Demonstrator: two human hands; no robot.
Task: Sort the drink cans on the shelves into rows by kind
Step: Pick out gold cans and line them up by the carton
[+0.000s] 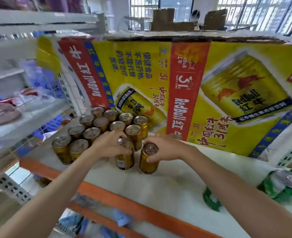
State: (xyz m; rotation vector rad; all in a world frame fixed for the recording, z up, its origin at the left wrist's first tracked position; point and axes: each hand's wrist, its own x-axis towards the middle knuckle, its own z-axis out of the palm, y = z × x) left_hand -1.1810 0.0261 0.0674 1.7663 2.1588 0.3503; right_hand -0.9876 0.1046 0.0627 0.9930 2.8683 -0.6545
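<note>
Bright daylight from rear windows point(245, 12); blurred, warped edges.

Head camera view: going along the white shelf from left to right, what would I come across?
Block of gold cans → left hand gripping a gold can → right hand gripping another gold can → green cans at the far right. The big yellow Red Bull carton stands behind them.

The green cans point(286, 184) at the shelf's point(176, 182) right end are smeared and cut by the picture's edge; their labels cannot be read. The carton point(184, 86) runs off to the right. Fingers of the left hand point(110, 145) cover part of a gold can point(125, 158). Goods on the left shelves point(12, 107) are too smeared to name.
</note>
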